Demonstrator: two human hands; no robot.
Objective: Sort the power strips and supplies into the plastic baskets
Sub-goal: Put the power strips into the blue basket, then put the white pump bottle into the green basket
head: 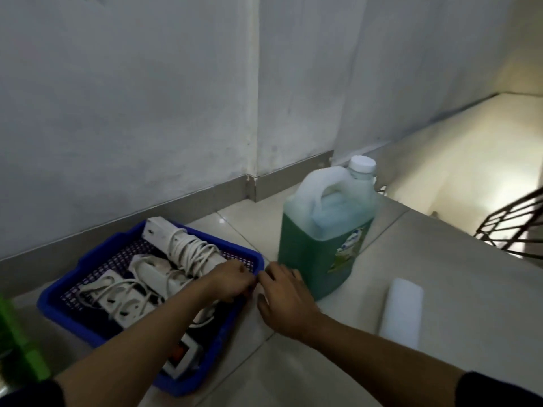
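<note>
A blue plastic basket sits on the tiled floor by the wall and holds several white power strips with coiled cords. My left hand reaches across the basket and closes on its right rim. My right hand rests just outside that same rim, fingers bent toward the left hand; whether it holds anything is hidden. A large jug of green liquid with a white cap stands right of the basket. A white oblong object lies on the floor further right.
A green plastic object shows at the left edge. A dark wire frame juts in at the right. The wall and its grey baseboard run close behind the basket.
</note>
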